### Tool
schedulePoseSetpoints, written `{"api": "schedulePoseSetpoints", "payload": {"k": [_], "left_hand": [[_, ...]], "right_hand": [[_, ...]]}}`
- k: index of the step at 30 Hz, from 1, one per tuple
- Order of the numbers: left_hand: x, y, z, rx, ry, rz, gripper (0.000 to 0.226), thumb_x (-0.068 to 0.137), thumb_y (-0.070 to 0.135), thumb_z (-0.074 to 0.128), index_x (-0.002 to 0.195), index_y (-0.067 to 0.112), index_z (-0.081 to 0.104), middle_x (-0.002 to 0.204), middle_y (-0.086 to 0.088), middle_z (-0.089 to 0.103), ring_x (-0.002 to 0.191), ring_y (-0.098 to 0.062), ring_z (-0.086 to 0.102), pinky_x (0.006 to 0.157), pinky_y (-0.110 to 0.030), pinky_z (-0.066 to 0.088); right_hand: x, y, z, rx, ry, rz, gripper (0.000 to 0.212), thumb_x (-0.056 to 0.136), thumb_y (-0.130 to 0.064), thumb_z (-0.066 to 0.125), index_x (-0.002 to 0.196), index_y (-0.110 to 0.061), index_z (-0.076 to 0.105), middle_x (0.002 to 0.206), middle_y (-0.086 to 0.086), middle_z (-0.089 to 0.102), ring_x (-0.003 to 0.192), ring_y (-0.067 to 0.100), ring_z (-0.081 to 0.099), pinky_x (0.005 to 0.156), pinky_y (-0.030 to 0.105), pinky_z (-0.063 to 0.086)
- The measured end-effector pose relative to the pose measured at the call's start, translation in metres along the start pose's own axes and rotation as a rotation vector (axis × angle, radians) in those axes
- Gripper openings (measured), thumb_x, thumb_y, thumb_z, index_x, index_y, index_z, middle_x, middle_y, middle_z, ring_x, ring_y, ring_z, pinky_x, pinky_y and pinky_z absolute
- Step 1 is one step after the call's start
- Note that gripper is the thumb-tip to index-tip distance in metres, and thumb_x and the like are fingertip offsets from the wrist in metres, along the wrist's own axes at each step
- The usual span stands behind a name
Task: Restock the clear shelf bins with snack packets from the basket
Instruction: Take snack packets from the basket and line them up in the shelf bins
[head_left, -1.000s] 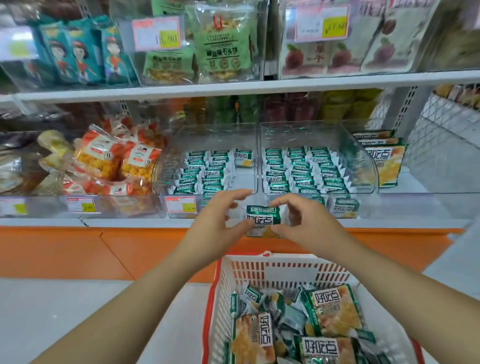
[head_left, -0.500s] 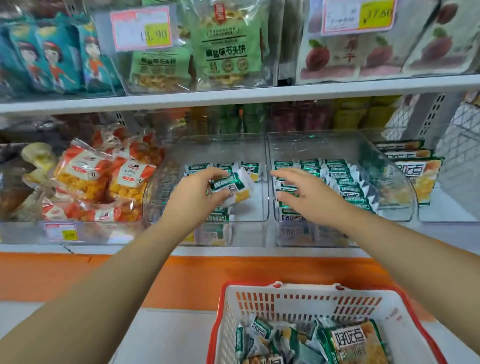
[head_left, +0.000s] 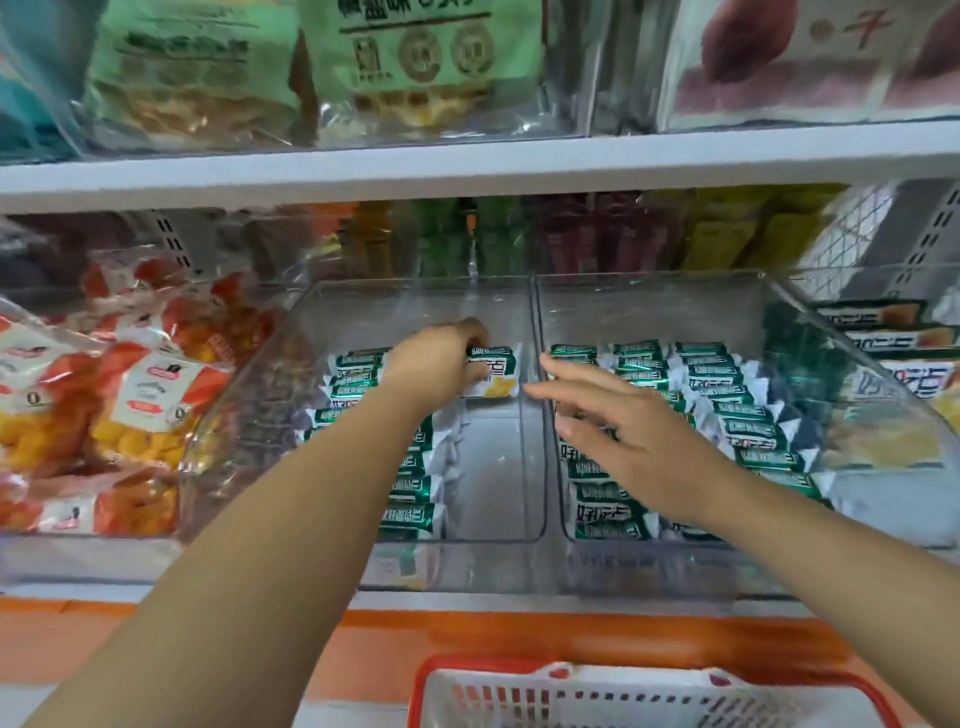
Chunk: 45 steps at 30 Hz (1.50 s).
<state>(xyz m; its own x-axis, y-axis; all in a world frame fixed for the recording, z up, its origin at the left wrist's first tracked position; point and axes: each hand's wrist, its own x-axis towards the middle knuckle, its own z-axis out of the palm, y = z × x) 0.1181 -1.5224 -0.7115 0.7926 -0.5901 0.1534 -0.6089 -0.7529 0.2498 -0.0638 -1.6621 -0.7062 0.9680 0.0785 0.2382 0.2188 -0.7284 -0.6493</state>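
Inside clear bin (head_left: 501, 467), left hand (head_left: 435, 370) grips glossy rectangular packet (head_left: 497, 372).

My left arm (head_left: 260, 545) reaches from the near left toward the far middle, bare to the wrist. My left hand (head_left: 436, 366) is knuckles up, fingers curled round the left end of a packet (head_left: 497, 373). My right arm (head_left: 831, 561) comes in from the near right. My right hand (head_left: 631, 441) is palm down and holds nothing, its fingers straight and spread, pointing left toward the other hand without touching it.
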Motion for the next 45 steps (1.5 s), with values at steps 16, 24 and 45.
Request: {"api": "schedulePoseSetpoints", "payload": {"k": [16,24,45], "left_hand": [[0.027,-0.007,0.03,0.059,0.002,0.069,0.028,0.086,0.02,0.068,0.113,0.016,0.061,0.119,-0.008,0.054,0.108,-0.026,0.051,0.086,-0.032,0.041],[0.02,-0.002,0.025,0.235,-0.042,-0.052,0.026,0.09,0.034,0.059,0.116,0.028,0.057,0.112,0.0,0.064,0.119,-0.025,0.041,0.099,-0.037,0.035],[-0.272,-0.004,0.102,-0.371,0.003,-0.088,0.026,0.089,0.021,0.048,0.108,0.02,0.066,0.114,0.004,0.065,0.1,-0.021,0.062,0.081,-0.032,0.049]], "right_hand": [[-0.002,0.007,0.007,0.106,0.024,-0.019,0.033,0.097,-0.029,0.046,0.122,-0.051,0.045,0.144,-0.029,0.027,0.097,-0.011,0.052,0.085,-0.002,0.032],[-0.003,0.005,0.007,0.111,0.013,-0.009,0.034,0.098,-0.031,0.043,0.122,-0.055,0.042,0.145,-0.031,0.024,0.107,-0.014,0.044,0.086,-0.004,0.029],[-0.152,0.027,0.156,-0.425,-0.554,0.112,0.028,0.095,-0.025,0.044,0.115,-0.018,0.062,0.115,0.001,0.062,0.104,0.021,0.056,0.086,0.033,0.046]]}}
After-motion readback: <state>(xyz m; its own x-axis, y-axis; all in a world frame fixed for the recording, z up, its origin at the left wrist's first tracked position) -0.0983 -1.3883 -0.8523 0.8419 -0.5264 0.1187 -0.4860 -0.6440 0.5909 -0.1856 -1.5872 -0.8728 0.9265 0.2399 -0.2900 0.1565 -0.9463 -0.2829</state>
